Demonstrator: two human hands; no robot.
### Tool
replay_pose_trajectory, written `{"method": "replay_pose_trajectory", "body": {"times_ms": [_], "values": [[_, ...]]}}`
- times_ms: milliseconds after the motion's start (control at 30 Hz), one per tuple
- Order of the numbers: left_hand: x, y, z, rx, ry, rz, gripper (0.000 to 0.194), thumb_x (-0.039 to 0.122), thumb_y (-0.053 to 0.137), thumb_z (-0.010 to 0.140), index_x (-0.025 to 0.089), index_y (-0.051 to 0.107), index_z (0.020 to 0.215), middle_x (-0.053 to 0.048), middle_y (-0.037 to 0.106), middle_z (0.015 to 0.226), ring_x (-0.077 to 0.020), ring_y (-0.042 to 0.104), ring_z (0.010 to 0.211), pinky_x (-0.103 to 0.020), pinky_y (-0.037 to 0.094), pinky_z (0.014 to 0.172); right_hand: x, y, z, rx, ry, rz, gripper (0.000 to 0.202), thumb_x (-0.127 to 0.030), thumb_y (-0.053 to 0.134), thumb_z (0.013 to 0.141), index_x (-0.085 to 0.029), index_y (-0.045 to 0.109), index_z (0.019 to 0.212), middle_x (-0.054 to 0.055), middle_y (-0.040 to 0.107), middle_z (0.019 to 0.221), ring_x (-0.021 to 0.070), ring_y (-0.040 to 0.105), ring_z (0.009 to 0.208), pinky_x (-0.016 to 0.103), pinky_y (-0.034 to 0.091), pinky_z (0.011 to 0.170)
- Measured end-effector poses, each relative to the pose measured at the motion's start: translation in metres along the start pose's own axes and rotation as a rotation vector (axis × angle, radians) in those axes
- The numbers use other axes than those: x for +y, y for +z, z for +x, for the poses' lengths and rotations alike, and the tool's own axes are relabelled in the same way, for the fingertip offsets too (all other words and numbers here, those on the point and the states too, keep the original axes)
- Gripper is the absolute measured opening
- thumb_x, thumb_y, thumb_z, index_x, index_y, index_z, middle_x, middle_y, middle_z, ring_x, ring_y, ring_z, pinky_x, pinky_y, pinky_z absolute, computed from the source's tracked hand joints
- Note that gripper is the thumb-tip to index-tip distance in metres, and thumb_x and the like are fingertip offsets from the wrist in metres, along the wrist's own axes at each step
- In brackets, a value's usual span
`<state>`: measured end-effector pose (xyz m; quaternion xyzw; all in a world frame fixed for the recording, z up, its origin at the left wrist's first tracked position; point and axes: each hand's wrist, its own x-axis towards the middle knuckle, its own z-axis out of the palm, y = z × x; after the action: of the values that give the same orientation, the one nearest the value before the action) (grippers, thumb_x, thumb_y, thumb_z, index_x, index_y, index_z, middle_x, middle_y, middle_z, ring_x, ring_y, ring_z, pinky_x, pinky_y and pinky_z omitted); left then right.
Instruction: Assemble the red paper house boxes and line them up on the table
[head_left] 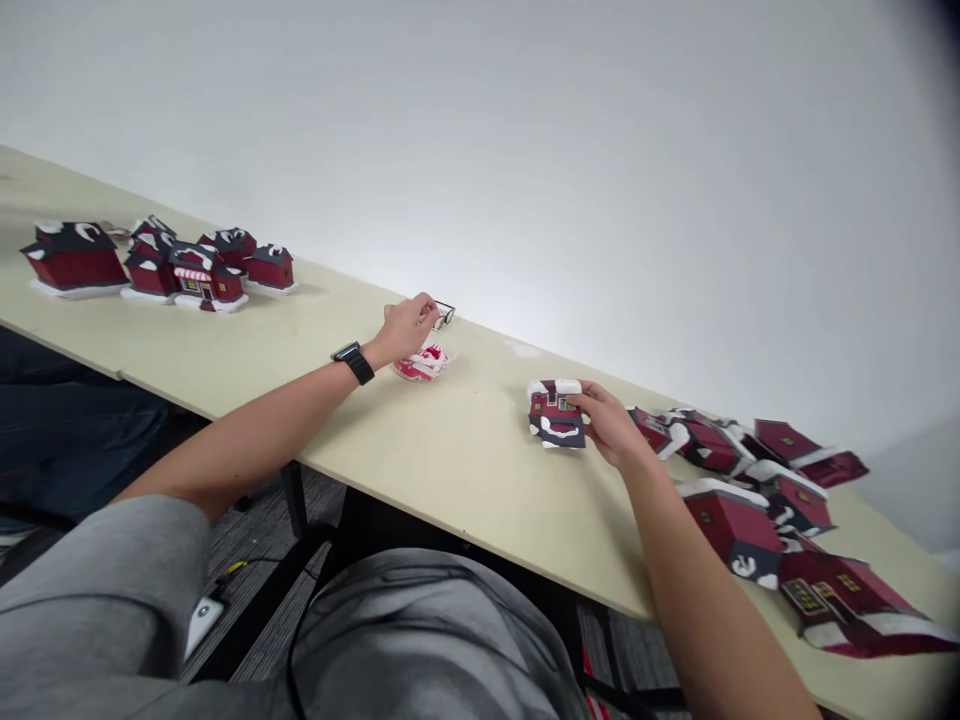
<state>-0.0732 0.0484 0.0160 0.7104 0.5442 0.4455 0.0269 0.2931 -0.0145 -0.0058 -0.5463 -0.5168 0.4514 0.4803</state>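
Grey shirt [427, 640] fabric fills the nearest part of the view, below the counter [465, 450]. Under the counter on the left are a pale phone [202, 625] and, farther left, another person's dark blue trouser legs [67, 430].

On the right side of the counter lies a cluster of dark red model houses [731, 525] with white, snow-like trim, several tipped over and crowded together. Just left of them, the right hand [606, 420] grips a small red house [556, 412] by its right side, thumb and fingers pinching it; its dark roof is turned toward the near edge and its white base away.

Farther left, the left hand [409, 328], with a black watch [354, 362] on its wrist, is over a heap of red-and-white pieces [422, 364]. Its fingers are curled close together; whether they pinch anything cannot be told. Just beyond are black-framed glasses [445, 316].

At the far left, more red houses [154, 265] stand upright, roofs dark and patched with white. A pale wall [480, 150] rises behind the counter.
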Motion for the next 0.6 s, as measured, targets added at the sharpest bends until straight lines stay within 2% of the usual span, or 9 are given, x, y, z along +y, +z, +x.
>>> {"method": "replay_pose_trajectory", "body": {"times_ms": [167,267,400,500,600], "values": [[0.005,-0.011,0.000,0.037,0.092,-0.029,0.029,0.040,0.050,0.101,0.022,0.072,0.100,-0.005,0.076,0.102,-0.0224,0.064,0.096,-0.043,0.035,0.102,0.002,0.000,0.000,0.012,0.015,-0.046,0.035,-0.026,0.073,0.075,-0.025,0.065,0.108,0.000,0.070,0.095,0.0136,0.065,0.073,0.021,0.052,0.056],[0.006,-0.014,0.000,0.026,0.176,-0.009,0.028,0.039,0.055,0.099,0.021,0.075,0.096,-0.006,0.077,0.103,-0.0230,0.063,0.097,-0.041,0.038,0.101,0.004,0.000,0.001,0.025,-0.004,-0.036,0.035,-0.025,0.073,0.075,-0.026,0.063,0.109,0.001,0.072,0.091,0.0171,0.068,0.069,0.025,0.054,0.054],[0.006,-0.011,-0.003,-0.022,0.226,-0.041,0.024,0.040,0.060,0.095,0.023,0.076,0.101,-0.004,0.077,0.097,-0.0218,0.064,0.094,-0.037,0.044,0.094,0.008,0.001,0.004,0.045,-0.001,-0.022,0.034,-0.025,0.073,0.076,-0.026,0.063,0.109,0.001,0.073,0.084,0.0207,0.070,0.066,0.030,0.058,0.055],[0.007,-0.006,-0.006,-0.107,0.253,-0.112,0.025,0.041,0.059,0.094,0.023,0.076,0.093,-0.004,0.076,0.097,-0.0207,0.064,0.089,-0.033,0.046,0.083,0.007,0.001,0.003,0.042,0.022,-0.033,0.030,-0.024,0.072,0.080,-0.026,0.064,0.109,0.001,0.074,0.085,0.0185,0.070,0.067,0.027,0.057,0.055],[0.009,-0.002,-0.009,-0.188,0.263,-0.118,0.028,0.040,0.054,0.094,0.023,0.075,0.090,-0.004,0.076,0.096,-0.0212,0.064,0.089,-0.033,0.046,0.081,0.003,0.004,-0.003,-0.001,0.018,-0.027,0.028,-0.024,0.071,0.082,-0.025,0.065,0.110,0.001,0.074,0.087,0.0166,0.069,0.067,0.024,0.056,0.056]]}}
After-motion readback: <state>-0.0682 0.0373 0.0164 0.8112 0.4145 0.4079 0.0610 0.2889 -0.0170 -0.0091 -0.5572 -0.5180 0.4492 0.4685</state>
